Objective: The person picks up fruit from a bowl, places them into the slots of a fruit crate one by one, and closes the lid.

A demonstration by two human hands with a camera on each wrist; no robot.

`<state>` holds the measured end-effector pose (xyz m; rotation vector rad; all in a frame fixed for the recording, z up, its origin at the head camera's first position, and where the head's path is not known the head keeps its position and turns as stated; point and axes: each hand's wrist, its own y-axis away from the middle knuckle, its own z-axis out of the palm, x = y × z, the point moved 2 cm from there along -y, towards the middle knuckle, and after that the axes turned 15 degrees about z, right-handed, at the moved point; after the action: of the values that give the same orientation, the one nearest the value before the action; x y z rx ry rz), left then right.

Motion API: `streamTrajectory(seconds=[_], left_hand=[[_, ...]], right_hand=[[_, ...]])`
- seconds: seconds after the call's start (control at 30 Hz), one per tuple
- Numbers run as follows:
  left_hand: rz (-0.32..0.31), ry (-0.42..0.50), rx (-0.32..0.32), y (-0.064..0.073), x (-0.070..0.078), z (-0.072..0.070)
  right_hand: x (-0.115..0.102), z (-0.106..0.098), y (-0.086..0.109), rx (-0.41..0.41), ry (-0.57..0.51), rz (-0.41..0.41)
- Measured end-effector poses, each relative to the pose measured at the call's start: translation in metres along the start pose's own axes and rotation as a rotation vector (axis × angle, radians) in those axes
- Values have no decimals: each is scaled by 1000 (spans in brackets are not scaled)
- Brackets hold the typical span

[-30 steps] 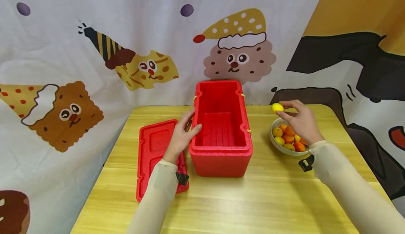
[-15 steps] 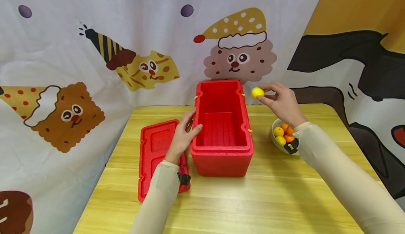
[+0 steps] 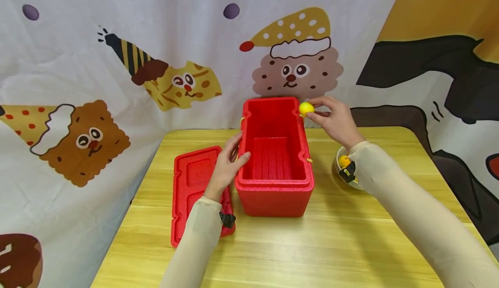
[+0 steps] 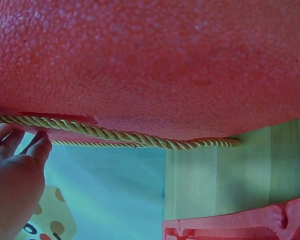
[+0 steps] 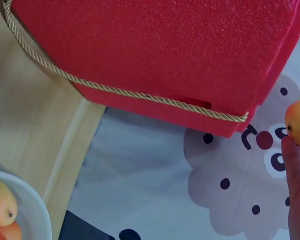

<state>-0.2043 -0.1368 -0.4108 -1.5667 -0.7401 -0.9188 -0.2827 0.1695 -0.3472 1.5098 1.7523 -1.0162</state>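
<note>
Right hand (image 3: 338,122) is pinching yellow fruit (image 3: 306,109) in barely parted fingers (image 3: 322,101); left hand (image 3: 227,166) is gripping red box (image 3: 274,201); carrying low risks clipping it (fruit popping loose).

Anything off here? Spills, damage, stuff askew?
Nothing visibly spilled or damaged. One minor thing: the red lid lies on the table at a slight angle, not square with the red box.

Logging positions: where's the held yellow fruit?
In the head view, the right hand pinches the yellow fruit near the far right corner of the red box.
</note>
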Motion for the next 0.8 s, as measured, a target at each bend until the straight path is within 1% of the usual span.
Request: streamTrajectory(seconds=[0.1, 0.17, 0.27, 0.53, 0.8], left_hand=[[7, 14, -14, -1, 12, 2], [3, 6, -16, -1, 18, 3], [-2, -2, -13, -1, 20, 3], [-7, 5, -7, 0, 19, 2], [1, -5, -13, 0, 19, 3]], right_hand=[[-1, 4, -4, -10, -7, 8], [-2, 7, -7, -21, -12, 12], [-4, 10, -11, -36, -18, 10], [-14, 19, -21, -74, -44, 1], [-20, 33, -28, -113, -1, 13]])
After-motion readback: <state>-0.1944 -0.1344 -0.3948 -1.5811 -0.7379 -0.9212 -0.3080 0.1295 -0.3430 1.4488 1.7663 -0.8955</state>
